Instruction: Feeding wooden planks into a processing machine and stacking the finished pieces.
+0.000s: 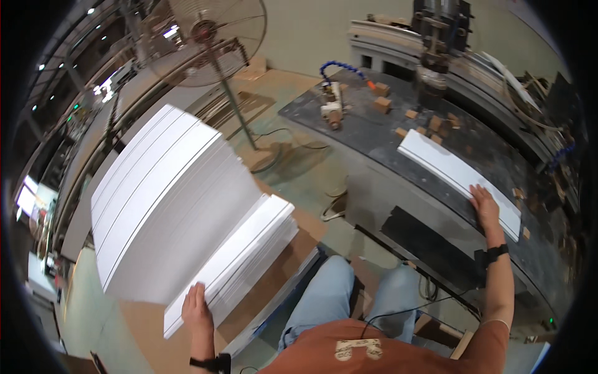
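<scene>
Resting left hand point(197, 306) on the near end of a low stack of smooth white boards point(249, 248) at lower left, and right hand point(485, 209) on a long, flat white board point(448, 167) on the scuffed dark table point(374, 134) at right; hiding undersides of both, so being unable to tell whether gripping or only touching. Cutting off wire-caged fan point(204, 31) and metal spindle point(436, 28) at upper edge, showing grooved faces and thin layered edges on tall white stack point(171, 199) at left.
</scene>
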### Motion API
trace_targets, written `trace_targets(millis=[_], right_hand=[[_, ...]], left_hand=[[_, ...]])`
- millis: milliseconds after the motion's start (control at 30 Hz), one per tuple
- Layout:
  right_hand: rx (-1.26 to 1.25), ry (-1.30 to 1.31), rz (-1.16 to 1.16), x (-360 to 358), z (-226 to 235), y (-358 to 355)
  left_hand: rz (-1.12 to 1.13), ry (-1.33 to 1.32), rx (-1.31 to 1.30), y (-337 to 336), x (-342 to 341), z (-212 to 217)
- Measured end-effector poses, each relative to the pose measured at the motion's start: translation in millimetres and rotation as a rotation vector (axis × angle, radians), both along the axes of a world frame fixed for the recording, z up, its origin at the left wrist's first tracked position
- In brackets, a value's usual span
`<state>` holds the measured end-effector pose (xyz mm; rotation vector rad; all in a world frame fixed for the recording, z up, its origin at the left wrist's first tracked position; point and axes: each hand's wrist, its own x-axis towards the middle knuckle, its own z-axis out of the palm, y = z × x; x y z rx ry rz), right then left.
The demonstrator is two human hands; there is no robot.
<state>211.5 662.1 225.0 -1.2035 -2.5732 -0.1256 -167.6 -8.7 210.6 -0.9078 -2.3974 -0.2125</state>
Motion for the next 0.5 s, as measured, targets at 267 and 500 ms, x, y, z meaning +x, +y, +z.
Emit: trace_targets(millis=[267, 500], right_hand=[[-0.104, 0.064, -0.040, -13.6, 10.0, -9.5], [-0.114, 0.090, -0.071, -16.4, 3.5, -10.9]], left_hand=[[-0.036, -0.191, -0.189, -7.4, -10.7, -54.6], [-0.089, -0.283, -0.208, -3.0, -35.5, -57.6]])
